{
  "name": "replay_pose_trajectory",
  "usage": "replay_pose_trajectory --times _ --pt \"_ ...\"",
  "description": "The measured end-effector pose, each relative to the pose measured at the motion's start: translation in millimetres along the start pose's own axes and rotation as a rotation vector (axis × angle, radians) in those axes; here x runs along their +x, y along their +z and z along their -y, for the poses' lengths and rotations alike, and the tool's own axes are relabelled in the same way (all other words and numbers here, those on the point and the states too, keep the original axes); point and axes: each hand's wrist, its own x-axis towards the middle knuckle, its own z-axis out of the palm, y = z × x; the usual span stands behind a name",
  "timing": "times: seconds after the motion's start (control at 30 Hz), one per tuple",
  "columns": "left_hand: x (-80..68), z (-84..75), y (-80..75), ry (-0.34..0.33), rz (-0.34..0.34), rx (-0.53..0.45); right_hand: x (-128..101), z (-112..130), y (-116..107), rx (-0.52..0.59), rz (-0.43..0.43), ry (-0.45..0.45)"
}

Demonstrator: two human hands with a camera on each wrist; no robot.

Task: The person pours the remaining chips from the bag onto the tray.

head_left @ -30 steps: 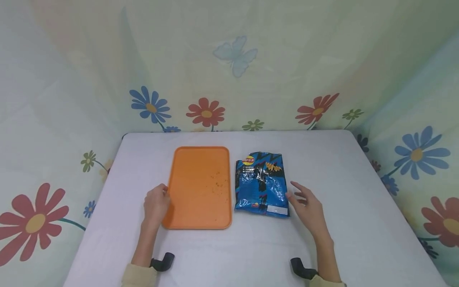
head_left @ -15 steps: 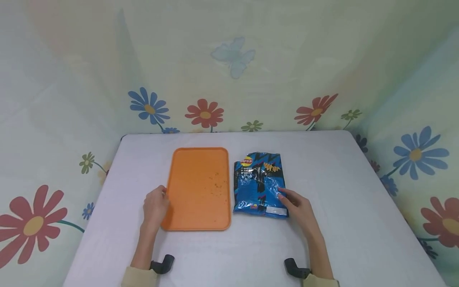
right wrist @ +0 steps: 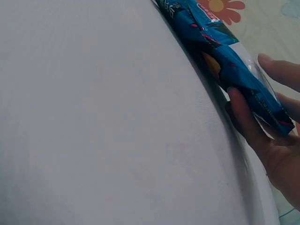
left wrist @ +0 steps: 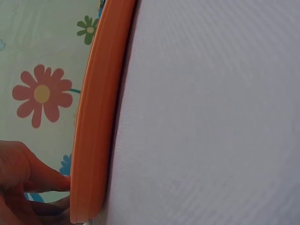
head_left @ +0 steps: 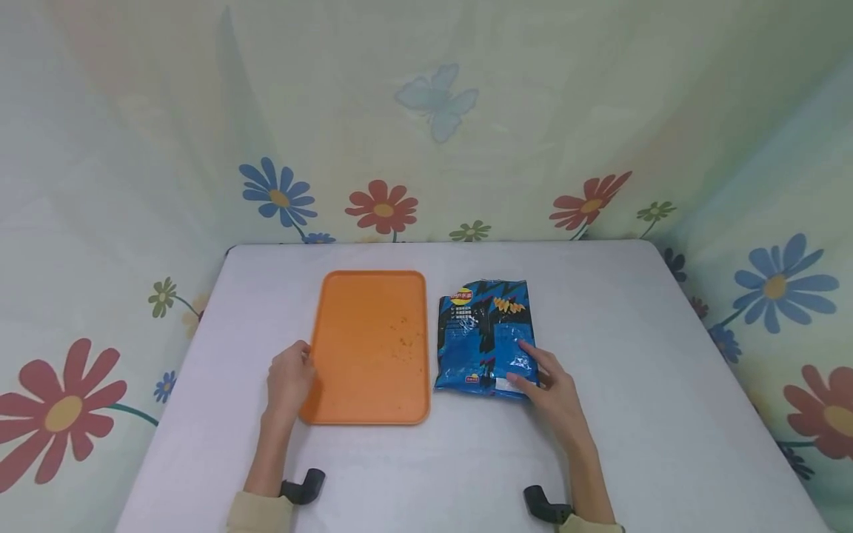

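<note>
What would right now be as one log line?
left fingers: curled at left edge of orange tray; right fingers: curled around near right corner of blue bag; tray: dark specks

On the orange tray point(head_left: 360, 348), we see specks point(head_left: 403, 342) too small to identify. Right of the tray, the right hand point(head_left: 554, 392) partly hides the blue packet point(head_left: 474, 344), whose small print point(head_left: 461, 314) we cannot read. Below the tray, the head view's edge cuts off 2 sleeves point(head_left: 260, 513).

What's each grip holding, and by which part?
Left grip: orange tray, by its left rim. Right grip: blue bag, by its near right corner.
</note>
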Motion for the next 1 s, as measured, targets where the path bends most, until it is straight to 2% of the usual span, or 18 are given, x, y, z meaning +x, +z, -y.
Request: replay_pose_trajectory --times 0.4,0.73,0.83,1.0 --pt "0.6 -2.6 1.3 -0.027 0.016 -0.016 5.4 3.2 8.3 -0.017 0.060 0.042" --pt "3.1 1.8 1.7 -0.020 0.022 -0.037 6.0 8.2 9.9 -0.014 0.037 0.110" --pt "4.0 2.9 2.0 -0.022 0.024 -0.036 4.9 11.9 8.7 -0.007 0.026 0.103" --pt "4.3 4.0 0.8 -0.015 0.019 -0.036 2.7 18.0 6.0 0.013 -0.001 0.042"
